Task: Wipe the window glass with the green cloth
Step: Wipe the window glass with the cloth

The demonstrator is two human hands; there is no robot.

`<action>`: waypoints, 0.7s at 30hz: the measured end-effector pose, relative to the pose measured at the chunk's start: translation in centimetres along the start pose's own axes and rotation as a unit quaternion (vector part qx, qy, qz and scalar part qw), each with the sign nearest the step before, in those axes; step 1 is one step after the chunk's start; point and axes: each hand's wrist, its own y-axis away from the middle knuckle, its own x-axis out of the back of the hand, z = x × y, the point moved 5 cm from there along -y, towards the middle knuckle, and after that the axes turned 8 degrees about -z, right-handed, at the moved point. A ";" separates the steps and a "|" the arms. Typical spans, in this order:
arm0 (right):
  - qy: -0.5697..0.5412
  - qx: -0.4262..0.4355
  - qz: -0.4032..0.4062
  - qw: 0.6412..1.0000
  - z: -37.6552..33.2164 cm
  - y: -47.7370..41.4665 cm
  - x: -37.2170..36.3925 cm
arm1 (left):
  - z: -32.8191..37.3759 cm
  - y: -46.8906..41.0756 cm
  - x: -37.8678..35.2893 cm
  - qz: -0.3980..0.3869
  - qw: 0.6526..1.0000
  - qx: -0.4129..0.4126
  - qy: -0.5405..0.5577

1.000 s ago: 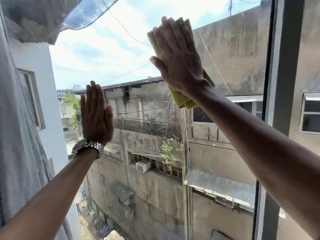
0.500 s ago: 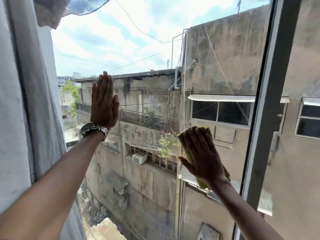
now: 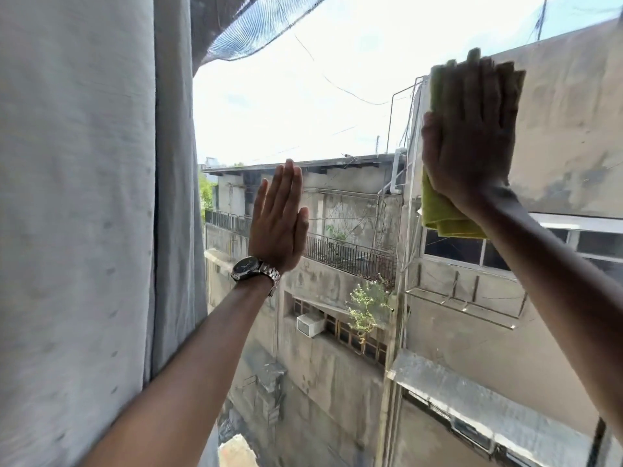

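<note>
Nearest you on the left hangs a grey curtain [image 3: 84,214], filling that side from top to bottom. Your left arm reaches up past its edge, with a watch [image 3: 255,269] on the wrist. Your left hand [image 3: 278,222] is open and flat, fingers together and pointing up, palm toward the glass [image 3: 337,106]; it carries nothing.

Your right arm comes in from the lower right. Your right hand [image 3: 470,129] is also spread flat, fingers up and slightly blurred, pressing the cloth [image 3: 441,214] against the glass in the upper right part of the pane. The cloth lies between palm and glass: a green edge shows above the fingertips, a strip along the thumb side, and a folded bunch hangs below the heel of the hand and beside the wrist. Its long axis runs up and down, roughly in line with your fingers.

Beyond the glass stand weathered concrete buildings with a railed balcony, a wall air conditioner [image 3: 310,325] and a small plant [image 3: 369,305], under a bright cloudy sky crossed by wires.
</note>
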 end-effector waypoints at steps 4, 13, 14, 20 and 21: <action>-0.021 -0.017 -0.009 1.000 -3.2 -1.2 -0.2 | -0.6 0.3 -0.3 0.027 0.999 0.031 0.018; 0.003 0.256 -0.060 0.965 -9.3 8.7 -4.1 | 0.0 0.6 0.2 0.023 0.998 0.042 0.039; -0.001 0.282 -0.075 0.956 -9.1 11.2 -4.8 | 0.0 0.5 0.2 0.023 0.998 0.040 0.040; 0.087 0.402 -0.146 0.899 -2.1 26.9 -6.9 | 0.3 0.4 0.6 0.022 0.998 0.038 0.041; 0.109 0.410 -0.144 0.894 0.0 27.6 -6.6 | 0.3 0.4 0.6 0.019 0.998 0.041 0.040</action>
